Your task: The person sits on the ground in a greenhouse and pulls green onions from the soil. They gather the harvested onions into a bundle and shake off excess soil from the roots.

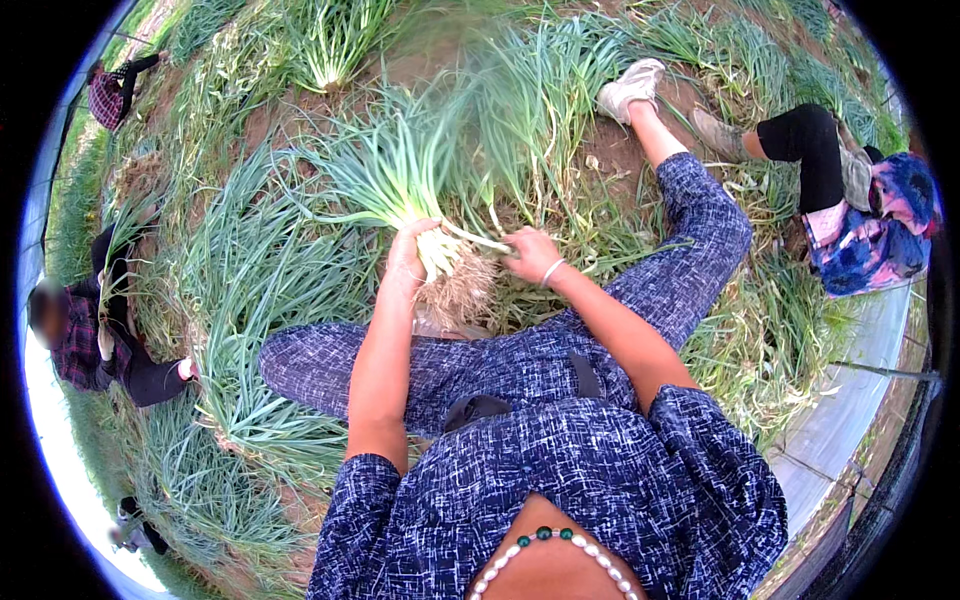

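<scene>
My left hand (pixel 407 255) grips a thick bunch of green onions (pixel 409 180) around the white stems. The green leaves fan away from me, and the shaggy brown roots (pixel 457 292) hang toward my lap. To the right of the bunch, my right hand (pixel 531 253) pinches the white end of a single green onion stalk (pixel 476 238), which slants out from the bunch. A pale band circles that wrist. Loose stalks and dry leaf scraps lie on the ground just beyond both hands.
Piles of green onions (pixel 277 255) cover the ground at left. Another bunch (pixel 330 60) lies farther ahead. My outstretched leg (pixel 705 225) ends in a pale shoe (pixel 631 90). A co-worker (pixel 862 202) sits at right; others (pixel 97 330) are at left. Plastic sheeting (pixel 847 420) borders the right side.
</scene>
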Demonstrator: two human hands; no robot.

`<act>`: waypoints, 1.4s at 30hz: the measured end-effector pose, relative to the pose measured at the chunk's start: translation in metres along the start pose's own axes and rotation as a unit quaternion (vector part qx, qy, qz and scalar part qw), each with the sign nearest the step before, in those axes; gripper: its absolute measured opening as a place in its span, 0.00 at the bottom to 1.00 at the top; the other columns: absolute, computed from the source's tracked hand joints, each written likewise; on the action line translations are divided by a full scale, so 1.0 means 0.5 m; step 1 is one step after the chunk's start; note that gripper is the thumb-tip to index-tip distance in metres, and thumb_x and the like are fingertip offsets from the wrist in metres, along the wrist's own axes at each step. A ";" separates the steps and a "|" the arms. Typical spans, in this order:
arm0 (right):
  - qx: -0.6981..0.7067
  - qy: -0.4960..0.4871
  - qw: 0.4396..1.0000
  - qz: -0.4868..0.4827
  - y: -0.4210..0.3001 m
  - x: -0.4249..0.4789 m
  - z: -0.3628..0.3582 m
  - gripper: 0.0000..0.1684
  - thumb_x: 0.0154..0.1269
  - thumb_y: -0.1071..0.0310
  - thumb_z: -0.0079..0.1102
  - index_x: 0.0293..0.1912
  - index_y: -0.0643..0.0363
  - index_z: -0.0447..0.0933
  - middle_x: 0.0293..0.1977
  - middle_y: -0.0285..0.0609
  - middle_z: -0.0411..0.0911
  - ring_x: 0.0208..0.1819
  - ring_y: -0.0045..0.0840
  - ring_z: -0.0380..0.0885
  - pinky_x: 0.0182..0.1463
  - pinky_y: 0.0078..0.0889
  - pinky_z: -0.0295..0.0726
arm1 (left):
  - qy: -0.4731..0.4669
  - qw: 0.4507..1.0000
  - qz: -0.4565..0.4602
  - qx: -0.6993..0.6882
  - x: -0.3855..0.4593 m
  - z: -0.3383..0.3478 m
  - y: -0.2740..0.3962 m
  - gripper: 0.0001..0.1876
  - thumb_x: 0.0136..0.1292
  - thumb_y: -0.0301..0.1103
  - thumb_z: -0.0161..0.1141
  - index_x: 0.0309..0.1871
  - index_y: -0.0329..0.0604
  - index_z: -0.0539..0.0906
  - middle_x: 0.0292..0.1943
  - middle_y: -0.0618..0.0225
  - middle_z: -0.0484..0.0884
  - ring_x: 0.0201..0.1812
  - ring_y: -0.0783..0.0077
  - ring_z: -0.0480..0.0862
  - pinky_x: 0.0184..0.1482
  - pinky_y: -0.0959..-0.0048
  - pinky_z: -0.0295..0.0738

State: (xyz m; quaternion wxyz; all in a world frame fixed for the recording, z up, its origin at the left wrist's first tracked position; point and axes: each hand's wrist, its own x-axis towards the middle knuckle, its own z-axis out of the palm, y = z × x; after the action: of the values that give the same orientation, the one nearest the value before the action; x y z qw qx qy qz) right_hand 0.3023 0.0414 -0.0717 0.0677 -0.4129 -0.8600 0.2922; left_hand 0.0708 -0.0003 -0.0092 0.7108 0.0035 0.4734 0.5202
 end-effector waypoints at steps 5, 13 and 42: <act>0.028 0.012 0.995 0.092 0.090 -0.029 -0.013 0.20 0.50 0.55 0.62 0.42 0.55 0.80 0.33 0.53 0.77 0.42 0.44 0.75 0.47 0.41 0.74 | -0.002 0.999 0.008 -0.039 0.029 -0.028 -0.008 0.12 0.53 0.26 0.58 0.40 0.29 0.77 0.24 0.63 0.78 0.25 0.68 0.79 0.28 0.71 0.76; -0.004 0.019 0.942 0.336 0.216 -0.044 -0.003 0.19 0.48 0.61 0.59 0.40 0.59 0.80 0.39 0.56 0.79 0.44 0.45 0.77 0.50 0.40 0.75 | -0.004 0.998 0.047 -0.044 0.013 -0.025 0.021 0.11 0.53 0.26 0.58 0.40 0.31 0.77 0.25 0.63 0.78 0.24 0.67 0.78 0.27 0.67 0.77; 0.066 0.023 0.997 0.044 -0.176 0.017 -0.100 0.22 0.66 0.53 0.43 0.31 0.61 0.77 0.26 0.54 0.77 0.30 0.47 0.76 0.36 0.45 0.74 | -0.044 0.994 0.022 -0.096 0.011 -0.006 -0.045 0.23 0.55 0.24 0.51 0.56 0.26 0.67 0.47 0.49 0.78 0.42 0.57 0.81 0.46 0.62 0.78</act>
State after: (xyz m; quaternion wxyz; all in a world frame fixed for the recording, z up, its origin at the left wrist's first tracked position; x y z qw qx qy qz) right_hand 0.2558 0.0271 0.0171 0.1014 -0.4511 -0.8182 0.3417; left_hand 0.0856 -0.0082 -0.0259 0.7161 -0.0319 0.3894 0.5784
